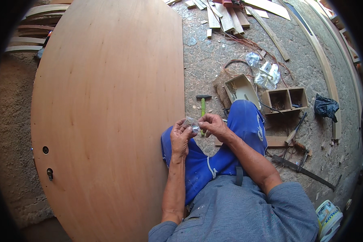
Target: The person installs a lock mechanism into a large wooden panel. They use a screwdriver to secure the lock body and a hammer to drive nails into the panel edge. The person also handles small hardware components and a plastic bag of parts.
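A small clear plastic bag (192,124) is pinched between my two hands, above my lap. My left hand (180,139) grips it from the left with thumb and fingers closed. On its other side my right hand (214,126) has its fingertips pressed together at the bag's edge. Something small and pale seems to be inside, too small to name. Close to my left arm lies a large flat wooden door (113,101), with a round hole (45,150) and a lock cylinder (49,173) near its left edge. Beyond my hands a hammer (203,105) with a green handle rests on the floor.
Ahead of my right knee are an open beige case (243,89), a two-compartment wooden box (285,109) and clear plastic packets (267,76). Further right lie a black plastic bag (326,107), a chisel (295,130) and a long flat tool (304,171). A white bucket (329,220) stands lower right.
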Demonstrator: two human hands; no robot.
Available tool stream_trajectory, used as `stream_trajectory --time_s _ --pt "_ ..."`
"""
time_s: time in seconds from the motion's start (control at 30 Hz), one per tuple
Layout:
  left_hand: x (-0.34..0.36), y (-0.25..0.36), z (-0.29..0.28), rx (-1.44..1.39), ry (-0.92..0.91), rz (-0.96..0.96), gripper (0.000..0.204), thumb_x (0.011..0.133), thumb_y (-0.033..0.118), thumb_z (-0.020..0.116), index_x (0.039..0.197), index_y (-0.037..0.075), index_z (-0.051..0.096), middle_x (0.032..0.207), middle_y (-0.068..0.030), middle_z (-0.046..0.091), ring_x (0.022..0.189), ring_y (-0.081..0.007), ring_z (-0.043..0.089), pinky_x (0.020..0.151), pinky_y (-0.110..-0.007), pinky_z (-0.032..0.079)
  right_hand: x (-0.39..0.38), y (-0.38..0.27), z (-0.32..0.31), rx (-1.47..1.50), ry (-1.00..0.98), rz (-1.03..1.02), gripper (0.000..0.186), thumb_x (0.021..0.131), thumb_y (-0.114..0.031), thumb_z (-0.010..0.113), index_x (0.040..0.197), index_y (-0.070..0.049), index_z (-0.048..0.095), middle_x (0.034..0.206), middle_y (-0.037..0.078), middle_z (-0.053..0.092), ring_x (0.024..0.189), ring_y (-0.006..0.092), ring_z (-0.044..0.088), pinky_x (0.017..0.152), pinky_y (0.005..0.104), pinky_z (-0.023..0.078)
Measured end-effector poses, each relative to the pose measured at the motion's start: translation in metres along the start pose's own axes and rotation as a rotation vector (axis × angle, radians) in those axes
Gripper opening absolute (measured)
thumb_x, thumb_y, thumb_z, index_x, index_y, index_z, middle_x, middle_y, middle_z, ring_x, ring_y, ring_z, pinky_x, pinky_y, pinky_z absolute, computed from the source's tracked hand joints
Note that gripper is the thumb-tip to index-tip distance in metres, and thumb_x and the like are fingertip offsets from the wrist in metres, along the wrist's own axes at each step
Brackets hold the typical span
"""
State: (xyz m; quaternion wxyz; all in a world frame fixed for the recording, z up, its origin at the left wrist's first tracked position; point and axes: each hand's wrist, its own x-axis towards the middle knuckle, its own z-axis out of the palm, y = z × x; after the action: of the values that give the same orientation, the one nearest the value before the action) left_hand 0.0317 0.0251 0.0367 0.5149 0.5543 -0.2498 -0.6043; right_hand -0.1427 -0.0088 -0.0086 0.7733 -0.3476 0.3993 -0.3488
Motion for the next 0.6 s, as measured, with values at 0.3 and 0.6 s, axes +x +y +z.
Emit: stream_trajectory --time_s 0.3,0.6 --pt "0.009 0.028 -0.015 0.574 -0.220 -0.066 0.014 0.093 0.013 0.072 0.102 0.003 0.067 0.085 -0.0050 0.071 0.077 -0.0117 0.069 0.064 -0.023 0.053 -0.004 0.001 0.007 -0.455 0.041 -0.247 0.020 0.090 -0.020 0.068 0.097 -0.001 0.070 0.076 0.008 0.068 0.069 0.0148 0.065 0.064 0.0344 0.053" --pt "0.005 0.015 -0.016 0.771 -0.271 0.106 0.011 0.094 0.009 0.067 0.098 -0.001 0.068 0.080 -0.0063 0.070 0.070 -0.0109 0.065 0.063 -0.027 0.052 -0.008 0.006 0.016 -0.722 0.014 -0.348 0.024 0.087 -0.023 0.066 0.091 0.001 0.067 0.078 0.018 0.069 0.073 0.0317 0.069 0.069 0.0423 0.054"
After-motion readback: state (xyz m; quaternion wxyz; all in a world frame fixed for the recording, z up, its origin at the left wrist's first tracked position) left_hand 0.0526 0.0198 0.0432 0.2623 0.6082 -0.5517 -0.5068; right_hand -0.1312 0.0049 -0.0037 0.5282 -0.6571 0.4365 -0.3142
